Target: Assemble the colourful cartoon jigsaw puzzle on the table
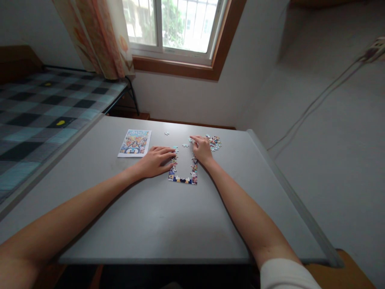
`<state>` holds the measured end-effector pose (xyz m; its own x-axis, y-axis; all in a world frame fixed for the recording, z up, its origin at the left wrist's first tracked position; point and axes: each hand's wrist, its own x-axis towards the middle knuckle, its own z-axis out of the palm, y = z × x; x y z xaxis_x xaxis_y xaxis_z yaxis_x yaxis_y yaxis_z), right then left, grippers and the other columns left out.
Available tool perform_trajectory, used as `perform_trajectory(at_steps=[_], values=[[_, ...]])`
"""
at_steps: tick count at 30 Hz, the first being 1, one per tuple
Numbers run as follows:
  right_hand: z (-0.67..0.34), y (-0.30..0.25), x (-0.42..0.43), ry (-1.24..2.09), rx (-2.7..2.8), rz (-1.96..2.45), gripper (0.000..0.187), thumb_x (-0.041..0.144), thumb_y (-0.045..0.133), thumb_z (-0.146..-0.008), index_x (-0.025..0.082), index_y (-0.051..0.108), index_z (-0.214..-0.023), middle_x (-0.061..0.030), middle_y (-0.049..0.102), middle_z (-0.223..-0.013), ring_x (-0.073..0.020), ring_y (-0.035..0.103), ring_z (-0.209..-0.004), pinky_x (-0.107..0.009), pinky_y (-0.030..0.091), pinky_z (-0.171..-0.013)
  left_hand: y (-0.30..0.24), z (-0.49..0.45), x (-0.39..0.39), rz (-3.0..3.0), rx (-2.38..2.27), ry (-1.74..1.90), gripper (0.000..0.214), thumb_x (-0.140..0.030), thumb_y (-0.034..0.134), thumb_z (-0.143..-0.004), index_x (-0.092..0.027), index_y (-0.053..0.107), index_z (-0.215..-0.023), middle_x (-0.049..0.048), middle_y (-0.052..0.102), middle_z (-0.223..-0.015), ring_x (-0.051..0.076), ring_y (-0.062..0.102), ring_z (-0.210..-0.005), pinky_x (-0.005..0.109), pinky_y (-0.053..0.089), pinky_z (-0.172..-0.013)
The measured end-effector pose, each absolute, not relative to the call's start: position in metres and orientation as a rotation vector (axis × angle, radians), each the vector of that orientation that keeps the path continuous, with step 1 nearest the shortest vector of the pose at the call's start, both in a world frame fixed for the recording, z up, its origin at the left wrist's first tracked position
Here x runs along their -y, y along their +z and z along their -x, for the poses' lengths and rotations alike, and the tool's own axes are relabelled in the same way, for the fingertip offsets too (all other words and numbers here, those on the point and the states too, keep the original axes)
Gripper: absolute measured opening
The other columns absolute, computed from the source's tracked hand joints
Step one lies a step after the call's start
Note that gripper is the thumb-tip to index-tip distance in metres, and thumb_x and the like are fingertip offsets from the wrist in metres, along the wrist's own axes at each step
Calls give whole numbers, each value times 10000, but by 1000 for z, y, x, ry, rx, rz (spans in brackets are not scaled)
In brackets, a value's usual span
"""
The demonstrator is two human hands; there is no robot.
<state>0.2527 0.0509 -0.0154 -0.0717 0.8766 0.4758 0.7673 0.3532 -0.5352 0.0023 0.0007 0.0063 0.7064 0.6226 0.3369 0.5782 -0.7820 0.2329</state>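
Note:
A partly assembled jigsaw puzzle (183, 180) lies on the table as a narrow frame, with joined bottom and side edges around a bare middle. My left hand (157, 160) rests flat at its left side, fingers stretched and apart, fingertips on the edge pieces. At the upper right of the frame, my right hand (202, 149) has its index finger and thumb at a small pale puzzle piece (190, 140); the other fingers are curled. Beside that piece lies another loose piece (185, 145). Right of my right hand is a heap of mixed pieces (215, 143), partly hidden by the hand.
A printed picture sheet (134, 143) with a cartoon penguin lies left of the puzzle. One stray piece (167, 133) sits farther back on the grey-white table (162, 224). A checked bed (60, 96) stands at the left, a wall with hanging cables (303, 114) at the right.

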Motion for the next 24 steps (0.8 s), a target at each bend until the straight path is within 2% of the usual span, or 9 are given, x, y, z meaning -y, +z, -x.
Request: perform_trajectory(at_steps=[13, 19, 24], values=[[-252, -1, -43, 207, 1976, 1621, 518, 2, 425, -848, 174, 686, -1262, -69, 722, -1208, -245, 568, -1087, -369, 413, -1005, 6, -2, -1, -2791, -983, 608, 376, -451, 476, -982, -246, 618, -1264, 72, 606, -1379, 253, 537, -1297, 455, 387, -1063], [-263, 16, -49, 185, 2056, 1699, 461, 20, 471, -854, 204, 739, -1181, -57, 754, -1112, -267, 569, -1058, -398, 443, -968, 8, -3, 0, -2789, -973, 620, 362, -440, 488, -976, -244, 630, -1244, 72, 621, -1360, 253, 550, -1280, 454, 391, -1056], [-280, 16, -64, 201, 2168, 1552, 497, -35, 466, -820, 214, 766, -1128, -51, 735, -1169, -251, 553, -1072, -385, 457, -972, 8, -3, 0, -2782, -975, 628, 370, -448, 494, -972, -245, 636, -1247, 74, 620, -1360, 256, 549, -1279, 455, 383, -1070]])
